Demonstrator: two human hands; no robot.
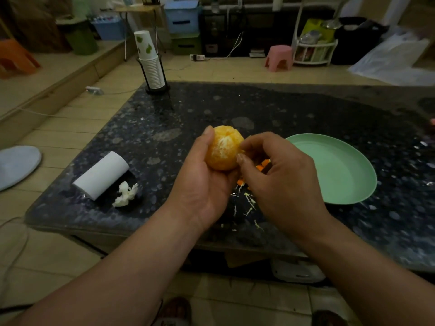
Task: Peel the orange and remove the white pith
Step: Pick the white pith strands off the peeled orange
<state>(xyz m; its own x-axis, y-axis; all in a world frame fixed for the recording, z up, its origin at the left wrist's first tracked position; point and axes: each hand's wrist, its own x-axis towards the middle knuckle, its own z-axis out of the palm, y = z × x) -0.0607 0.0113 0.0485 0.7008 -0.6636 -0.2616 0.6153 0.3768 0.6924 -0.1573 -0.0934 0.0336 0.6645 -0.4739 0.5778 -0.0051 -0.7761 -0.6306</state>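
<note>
Gripping orange, left hand; rack holds cups, seemingly paper.

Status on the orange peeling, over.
Left hand grips the orange, peel off, some white pith left. Right hand pinches at its side. Nothing in the way.

Glossy speckled stone table, smooth matt plastic plate, paper roll, pith-streaked orange

One head-worn view looks forward and down over the table, near enough that the left hand and right hand fill its middle. Its wide angle also takes in the floor around it.
</note>
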